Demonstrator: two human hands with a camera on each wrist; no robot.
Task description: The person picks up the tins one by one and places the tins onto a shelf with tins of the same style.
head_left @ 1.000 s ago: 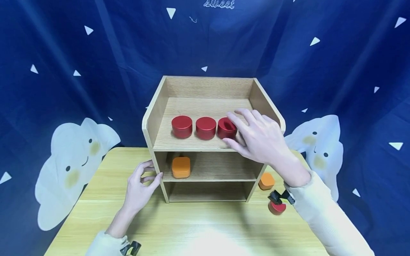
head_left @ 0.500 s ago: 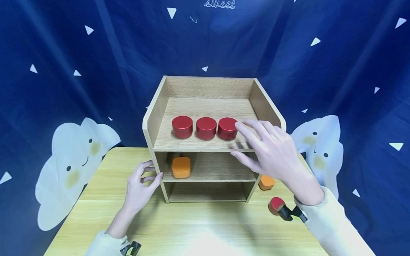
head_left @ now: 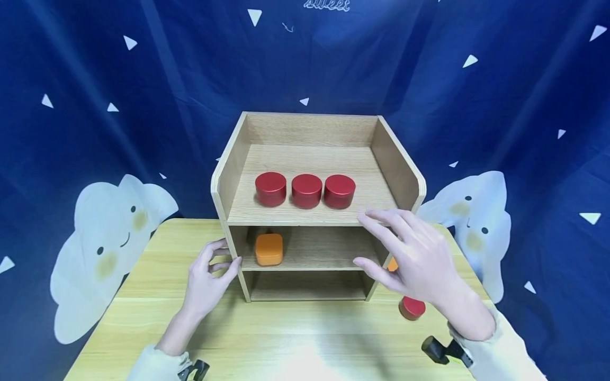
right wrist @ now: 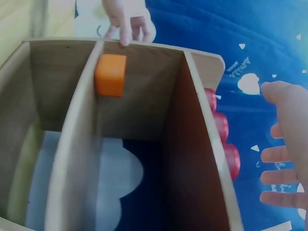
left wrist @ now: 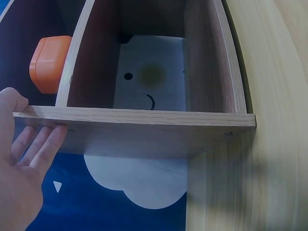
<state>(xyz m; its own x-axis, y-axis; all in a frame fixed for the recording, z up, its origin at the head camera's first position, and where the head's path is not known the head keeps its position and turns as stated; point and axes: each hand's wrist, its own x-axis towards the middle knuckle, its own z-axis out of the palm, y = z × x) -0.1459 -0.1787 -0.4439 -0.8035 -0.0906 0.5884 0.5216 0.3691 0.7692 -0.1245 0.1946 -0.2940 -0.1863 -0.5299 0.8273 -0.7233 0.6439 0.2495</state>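
Observation:
A small wooden shelf unit (head_left: 310, 222) stands on the table. On its top board, three red round tins (head_left: 271, 189) sit in a row near the front edge. An orange rounded-square block (head_left: 269, 249) sits at the left of the middle compartment. My left hand (head_left: 207, 280) pinches the unit's left side panel (left wrist: 144, 117), thumb at the front edge and fingers on the outer face. My right hand (head_left: 414, 259) hovers before the unit's right side, fingers spread and holding nothing. Behind it, another orange block (head_left: 393, 264) is mostly hidden.
One more red round tin (head_left: 412, 308) stands on the table (head_left: 305, 338) to the right of the unit. A blue cloth (head_left: 305, 58) with white triangles and cloud figures hangs behind. The lowest compartment (head_left: 310, 286) faces forward, close to the table top.
My right hand has withdrawn from the rightmost red tin, moving down and to the right, leaving the tin on the top board. My left hand has stayed on the side panel.

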